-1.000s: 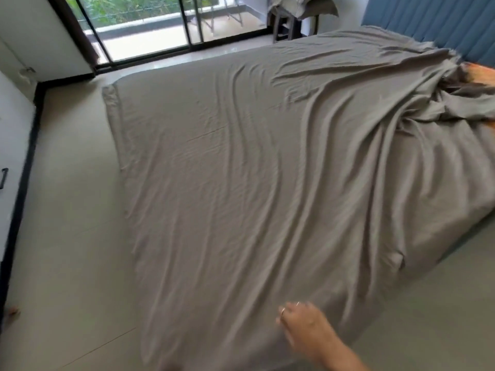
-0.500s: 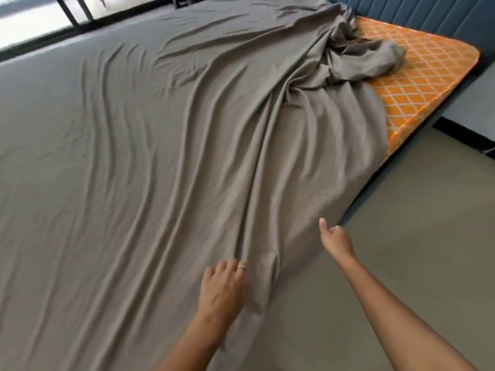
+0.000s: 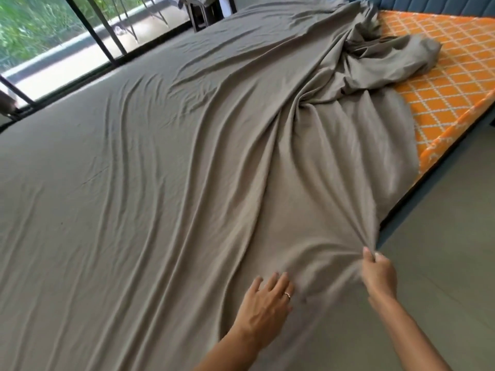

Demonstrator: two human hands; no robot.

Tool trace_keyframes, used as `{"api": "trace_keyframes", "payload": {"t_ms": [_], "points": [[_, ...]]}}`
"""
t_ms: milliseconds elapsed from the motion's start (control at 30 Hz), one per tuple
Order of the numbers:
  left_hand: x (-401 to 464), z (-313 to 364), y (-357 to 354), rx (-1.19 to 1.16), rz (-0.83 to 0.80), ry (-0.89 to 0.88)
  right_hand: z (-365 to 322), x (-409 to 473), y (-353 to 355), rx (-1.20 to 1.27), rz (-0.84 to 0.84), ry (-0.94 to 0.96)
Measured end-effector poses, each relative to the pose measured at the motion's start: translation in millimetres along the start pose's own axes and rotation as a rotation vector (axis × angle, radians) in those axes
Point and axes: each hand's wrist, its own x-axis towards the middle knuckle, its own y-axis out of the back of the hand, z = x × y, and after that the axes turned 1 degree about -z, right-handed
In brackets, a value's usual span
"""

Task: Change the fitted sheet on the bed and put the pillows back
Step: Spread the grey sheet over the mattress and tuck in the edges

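Matt grey cloth sheet (image 3: 187, 162), softly creased; mattress (image 3: 455, 84) in orange patterned fabric; smooth floor (image 3: 442, 263).

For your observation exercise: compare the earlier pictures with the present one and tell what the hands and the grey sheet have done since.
The right hand, open in the air half a second ago, now pinches the grey fitted sheet at the bed's edge, pulling folds toward it. The left hand still rests flat on the sheet. The orange mattress corner stays uncovered, the sheet bunched beside it.
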Motion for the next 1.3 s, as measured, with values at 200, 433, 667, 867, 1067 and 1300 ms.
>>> {"api": "trace_keyframes", "payload": {"t_ms": [200, 433, 667, 867, 1067, 1300], "points": [[51, 22, 27, -0.005, -0.040, -0.029, 82, 12, 76, -0.075, 0.044, -0.263], [100, 19, 40, -0.004, -0.027, -0.051, 93, 48, 60, -0.027, -0.140, -0.378], [195, -7, 80, -0.127, -0.105, 0.043, -44, 125, 117, -0.228, -0.010, -0.084], [280, -26, 89, -0.271, -0.178, 0.206, -122, 193, 116, -0.526, 0.044, 0.076], [314, -52, 70, -0.284, -0.281, 0.216, -166, 238, 84, -0.813, 0.051, 0.176], [312, -57, 59, -0.316, -0.270, 0.169, -180, 269, 51, -0.788, 0.124, 0.134]]}}
